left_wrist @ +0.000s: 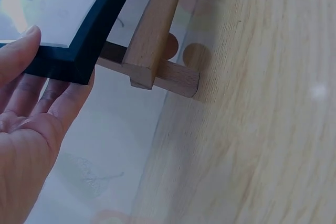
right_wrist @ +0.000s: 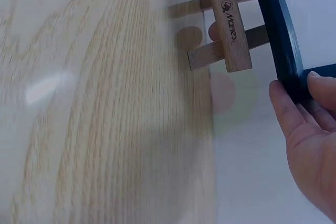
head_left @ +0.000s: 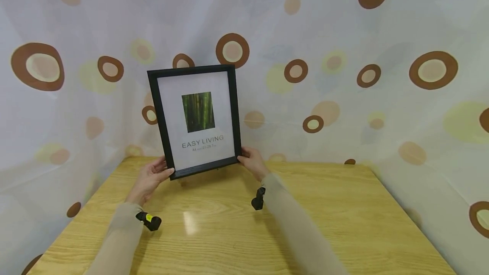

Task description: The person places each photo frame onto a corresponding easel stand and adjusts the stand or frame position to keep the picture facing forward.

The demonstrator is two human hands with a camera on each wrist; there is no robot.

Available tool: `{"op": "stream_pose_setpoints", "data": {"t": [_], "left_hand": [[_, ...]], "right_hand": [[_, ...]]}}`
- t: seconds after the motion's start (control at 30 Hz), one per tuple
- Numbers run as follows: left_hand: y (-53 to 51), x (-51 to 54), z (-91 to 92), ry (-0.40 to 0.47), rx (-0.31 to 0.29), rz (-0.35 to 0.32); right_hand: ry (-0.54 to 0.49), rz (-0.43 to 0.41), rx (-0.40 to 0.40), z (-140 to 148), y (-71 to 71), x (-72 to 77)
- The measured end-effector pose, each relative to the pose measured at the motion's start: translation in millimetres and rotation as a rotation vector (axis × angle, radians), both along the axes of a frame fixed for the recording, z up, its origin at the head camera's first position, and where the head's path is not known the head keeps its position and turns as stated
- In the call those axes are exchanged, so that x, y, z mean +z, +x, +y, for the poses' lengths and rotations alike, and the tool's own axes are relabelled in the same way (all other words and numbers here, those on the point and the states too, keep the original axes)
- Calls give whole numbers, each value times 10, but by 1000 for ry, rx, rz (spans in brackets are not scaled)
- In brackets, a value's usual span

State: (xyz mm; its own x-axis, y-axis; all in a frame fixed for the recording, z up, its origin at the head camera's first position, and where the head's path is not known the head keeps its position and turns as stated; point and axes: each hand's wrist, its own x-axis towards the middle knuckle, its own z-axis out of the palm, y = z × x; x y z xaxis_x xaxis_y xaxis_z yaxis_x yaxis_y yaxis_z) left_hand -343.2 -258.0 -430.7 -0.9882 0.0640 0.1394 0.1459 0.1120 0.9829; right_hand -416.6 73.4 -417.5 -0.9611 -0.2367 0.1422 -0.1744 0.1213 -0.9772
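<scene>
A black picture frame [head_left: 195, 128] stands above the back of the table, leaning a little to the left. Behind its glass is a white sheet with a bamboo picture [head_left: 198, 112] and the words "EASY LIVING". My left hand [head_left: 150, 180] grips the lower left corner, thumb on the front and fingers underneath. At the lower right corner my right hand [head_left: 255, 164] holds on the same way. A wooden easel [right_wrist: 229, 24] shows beside the frame in both wrist views; the head view hides nearly all of it. I cannot tell whether frame and easel touch.
The light wooden table [head_left: 237, 232] reaches to a patterned curtain [head_left: 275, 109] at its back and sides. The easel's feet stand near the table's back edge. Small black cameras [head_left: 150, 220] sit on both wrists.
</scene>
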Motion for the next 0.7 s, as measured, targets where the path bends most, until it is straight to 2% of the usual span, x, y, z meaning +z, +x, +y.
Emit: {"op": "stream_pose_setpoints", "data": {"t": [0.2, 0.4, 0.57, 0.7], "left_hand": [[-38, -54, -35, 14, 21, 3], [-38, -141, -80, 26, 25, 0], [-83, -152, -95, 47, 32, 8], [-140, -156, -89, 64, 32, 3]], "right_hand": [[-8, -44, -29, -75, -51, -45], [10, -76, 7, -120, -99, -88], [-22, -87, 49, -150, -121, -93], [-98, -122, 70, -158, -164, -149]]}}
